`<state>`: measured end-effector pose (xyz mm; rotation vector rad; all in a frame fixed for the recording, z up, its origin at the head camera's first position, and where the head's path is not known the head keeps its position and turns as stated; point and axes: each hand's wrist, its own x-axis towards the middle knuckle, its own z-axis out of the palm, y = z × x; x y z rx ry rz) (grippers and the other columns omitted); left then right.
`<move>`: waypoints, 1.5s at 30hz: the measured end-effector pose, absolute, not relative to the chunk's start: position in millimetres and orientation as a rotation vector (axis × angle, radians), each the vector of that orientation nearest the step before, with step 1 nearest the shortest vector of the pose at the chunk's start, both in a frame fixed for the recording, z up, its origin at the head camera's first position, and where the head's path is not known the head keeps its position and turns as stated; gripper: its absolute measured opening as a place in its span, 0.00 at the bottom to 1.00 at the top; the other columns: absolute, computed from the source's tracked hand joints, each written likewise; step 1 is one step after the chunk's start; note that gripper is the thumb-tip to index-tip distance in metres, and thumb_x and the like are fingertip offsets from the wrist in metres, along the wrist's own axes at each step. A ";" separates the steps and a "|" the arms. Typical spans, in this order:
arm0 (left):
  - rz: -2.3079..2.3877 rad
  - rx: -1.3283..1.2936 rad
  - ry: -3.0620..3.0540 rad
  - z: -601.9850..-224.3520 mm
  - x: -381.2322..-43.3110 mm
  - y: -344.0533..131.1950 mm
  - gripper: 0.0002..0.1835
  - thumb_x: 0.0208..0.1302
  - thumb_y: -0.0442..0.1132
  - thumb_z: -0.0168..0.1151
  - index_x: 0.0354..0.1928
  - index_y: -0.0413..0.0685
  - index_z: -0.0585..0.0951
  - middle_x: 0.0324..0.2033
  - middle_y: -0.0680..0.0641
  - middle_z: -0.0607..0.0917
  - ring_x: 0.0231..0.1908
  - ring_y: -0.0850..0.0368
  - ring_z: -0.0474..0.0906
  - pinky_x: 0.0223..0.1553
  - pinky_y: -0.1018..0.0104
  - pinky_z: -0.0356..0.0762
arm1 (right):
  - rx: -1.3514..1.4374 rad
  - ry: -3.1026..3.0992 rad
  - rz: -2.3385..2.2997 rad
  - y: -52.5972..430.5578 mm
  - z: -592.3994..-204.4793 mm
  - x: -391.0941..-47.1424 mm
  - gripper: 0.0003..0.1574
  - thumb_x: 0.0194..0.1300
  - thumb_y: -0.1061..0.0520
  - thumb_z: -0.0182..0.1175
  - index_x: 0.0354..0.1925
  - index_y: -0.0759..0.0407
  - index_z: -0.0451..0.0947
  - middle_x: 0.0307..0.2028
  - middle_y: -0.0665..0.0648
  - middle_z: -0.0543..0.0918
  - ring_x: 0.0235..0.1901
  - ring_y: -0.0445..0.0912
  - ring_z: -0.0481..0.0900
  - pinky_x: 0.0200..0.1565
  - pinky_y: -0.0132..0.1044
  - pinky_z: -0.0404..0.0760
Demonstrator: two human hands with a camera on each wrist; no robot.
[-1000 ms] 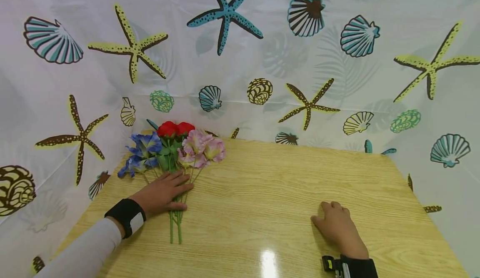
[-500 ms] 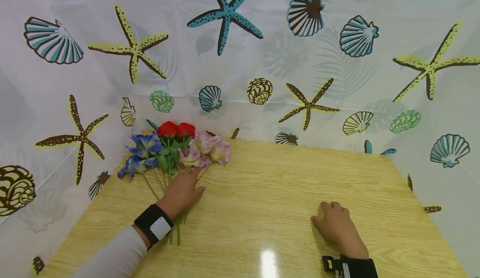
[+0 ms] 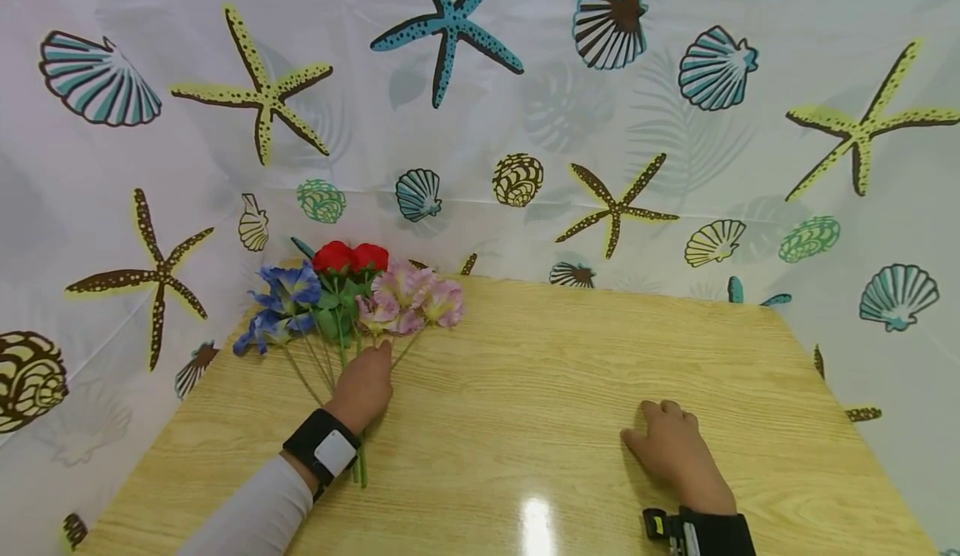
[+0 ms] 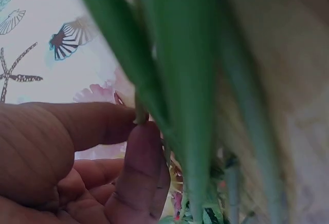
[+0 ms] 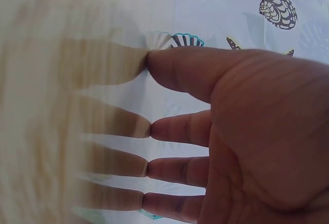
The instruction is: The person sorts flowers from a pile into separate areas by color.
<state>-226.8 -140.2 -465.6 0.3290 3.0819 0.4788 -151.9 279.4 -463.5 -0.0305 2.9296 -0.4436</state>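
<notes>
At ten to eleven o'clock on the table (image 3: 540, 398): a loose bunch of flowers (image 3: 335, 310), twelve o'clock being the far side
Left hand (image 3: 364, 383): nearer, over the stems; thumb and a finger pinch a thin stem (image 4: 138, 113), seemingly of the pink flowers (image 3: 405, 283)
Pink flowers from that hand: twelve to one o'clock, just past the fingers
Pink stem axis: the outer one slants from one o'clock at its bloom towards seven
Red flowers (image 3: 333, 257): twelve o'clock from the left hand
Blue flowers (image 3: 291, 288): ten to eleven o'clock from it
Green stems (image 3: 363, 468): run towards six o'clock, ends beyond the wrist
Right hand (image 3: 666, 449): about three o'clock on the table, well apart, fingers loosely bent, tips touching wood, holding nothing; bunch at ten o'clock from it
Edges: far edge close behind the blooms at twelve, patterned curtain (image 3: 487, 131) beyond
Open room: widest towards two and three o'clock from the left hand
</notes>
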 end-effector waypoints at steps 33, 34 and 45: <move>1.466 0.205 2.835 -465.3 -207.3 -109.3 0.29 0.58 0.26 0.54 0.65 0.40 0.69 0.39 0.39 0.80 0.31 0.54 0.79 0.24 0.66 0.72 | -0.004 2.951 -0.444 279.4 -468.4 -152.8 0.39 0.64 0.47 0.56 0.61 0.76 0.65 0.57 0.83 0.63 0.56 0.78 0.56 0.54 0.69 0.61; 1.486 0.205 2.826 -465.8 -206.4 -107.7 0.29 0.58 0.26 0.54 0.65 0.41 0.69 0.39 0.39 0.80 0.30 0.56 0.78 0.23 0.66 0.72 | -0.003 2.950 -0.442 279.5 -468.6 -152.9 0.39 0.64 0.47 0.56 0.61 0.76 0.65 0.57 0.83 0.63 0.56 0.78 0.56 0.54 0.69 0.61; 1.644 0.197 2.721 -466.8 -199.3 -92.4 0.30 0.60 0.27 0.57 0.66 0.45 0.69 0.40 0.38 0.79 0.21 0.60 0.71 0.22 0.68 0.70 | -0.018 2.941 -0.429 280.2 -466.5 -153.1 0.40 0.65 0.46 0.56 0.61 0.77 0.65 0.57 0.83 0.63 0.56 0.77 0.57 0.55 0.69 0.61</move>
